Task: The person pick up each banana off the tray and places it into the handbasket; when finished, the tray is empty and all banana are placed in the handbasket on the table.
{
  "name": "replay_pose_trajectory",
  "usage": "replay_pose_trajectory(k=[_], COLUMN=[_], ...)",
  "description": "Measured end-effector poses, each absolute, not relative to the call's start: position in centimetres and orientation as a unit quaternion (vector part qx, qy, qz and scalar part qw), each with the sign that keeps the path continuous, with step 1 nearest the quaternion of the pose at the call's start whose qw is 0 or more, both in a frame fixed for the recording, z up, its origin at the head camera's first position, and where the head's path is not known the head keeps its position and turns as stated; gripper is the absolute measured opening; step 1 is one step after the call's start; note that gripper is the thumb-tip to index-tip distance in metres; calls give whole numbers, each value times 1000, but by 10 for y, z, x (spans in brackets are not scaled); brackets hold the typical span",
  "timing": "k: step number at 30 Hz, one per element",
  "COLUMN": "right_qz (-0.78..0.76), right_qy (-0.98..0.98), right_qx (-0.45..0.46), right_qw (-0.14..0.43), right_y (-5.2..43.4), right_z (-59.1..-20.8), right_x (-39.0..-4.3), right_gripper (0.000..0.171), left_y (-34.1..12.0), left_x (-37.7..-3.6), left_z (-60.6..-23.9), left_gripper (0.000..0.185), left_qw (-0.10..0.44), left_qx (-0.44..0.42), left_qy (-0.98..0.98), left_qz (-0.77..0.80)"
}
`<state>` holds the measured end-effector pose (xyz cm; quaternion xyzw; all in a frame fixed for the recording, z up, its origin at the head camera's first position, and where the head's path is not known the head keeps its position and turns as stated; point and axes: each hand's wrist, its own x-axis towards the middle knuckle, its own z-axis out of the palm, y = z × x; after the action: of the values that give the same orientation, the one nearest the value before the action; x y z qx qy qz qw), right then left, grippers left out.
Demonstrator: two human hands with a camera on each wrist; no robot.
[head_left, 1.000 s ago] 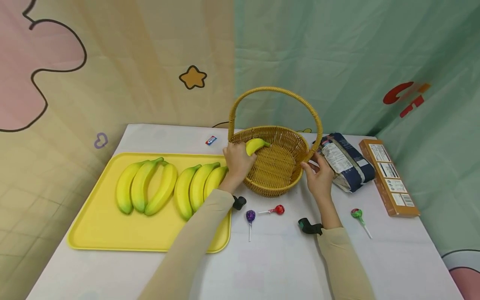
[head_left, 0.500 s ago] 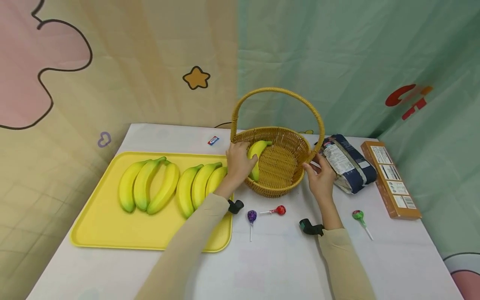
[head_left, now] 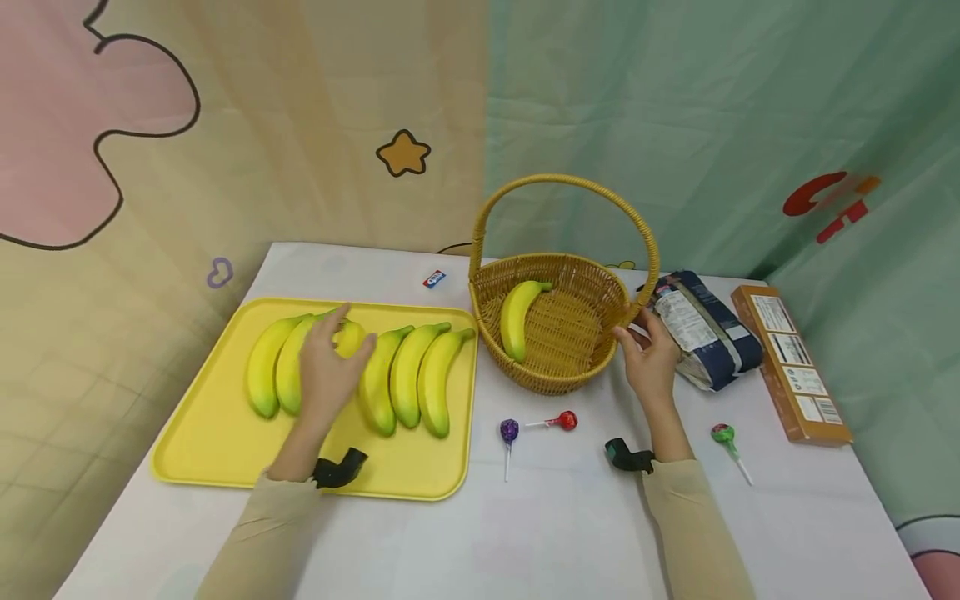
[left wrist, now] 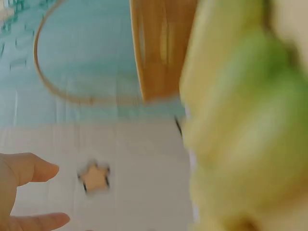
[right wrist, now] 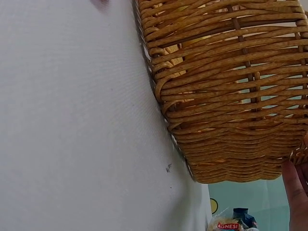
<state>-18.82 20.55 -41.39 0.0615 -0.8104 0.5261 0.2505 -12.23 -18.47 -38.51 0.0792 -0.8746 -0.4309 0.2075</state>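
My left hand (head_left: 328, 371) hovers over the yellow tray (head_left: 210, 450), thumb and fingers spread apart with nothing between them. Below and beside it lie several yellow bananas (head_left: 433, 383) with greenish ends, some partly hidden by the hand. In the left wrist view, blurred bananas (left wrist: 250, 134) fill the right side. A single banana (head_left: 516, 323) lies inside the wicker basket (head_left: 558, 379), against its left wall. My right hand (head_left: 651, 358) pinches the basket's right rim near the foot of its tall handle; in the right wrist view its fingertips meet the woven wall (right wrist: 231, 125).
A purple lollipop (head_left: 509, 431) and a red lollipop (head_left: 567, 420) lie in front of the basket, a green one (head_left: 723, 434) further right. Behind the right hand sit a dark blue food packet (head_left: 708, 325) and an orange-brown box (head_left: 791, 362). A small candy (head_left: 434, 279) lies behind the tray.
The left hand has let go of a banana inside the basket and moved left, back over the tray. The right hand stays at the basket's rim.
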Motion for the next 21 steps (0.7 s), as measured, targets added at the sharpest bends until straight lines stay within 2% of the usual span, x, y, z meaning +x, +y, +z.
replay_pose_trajectory(k=[5, 9, 14, 21], right_qz=[525, 526, 527, 534], right_qy=[-812, -813, -813, -808], right_qx=[59, 54, 56, 63], right_qw=[248, 243, 243, 240], right_y=[207, 208, 208, 206], right_z=[-413, -416, -415, -412], right_x=[-188, -190, -189, -187], right_gripper=[42, 43, 43, 43], left_y=[-248, -280, -302, -321], left_x=[-111, -108, -110, -116], left_z=[-392, -399, -412, -431], left_gripper=[57, 60, 60, 58], left_qw=[259, 265, 227, 143], left_qx=[163, 191, 215, 239], left_qy=[-864, -862, -869, -887], left_qz=[-401, -387, -383, -368])
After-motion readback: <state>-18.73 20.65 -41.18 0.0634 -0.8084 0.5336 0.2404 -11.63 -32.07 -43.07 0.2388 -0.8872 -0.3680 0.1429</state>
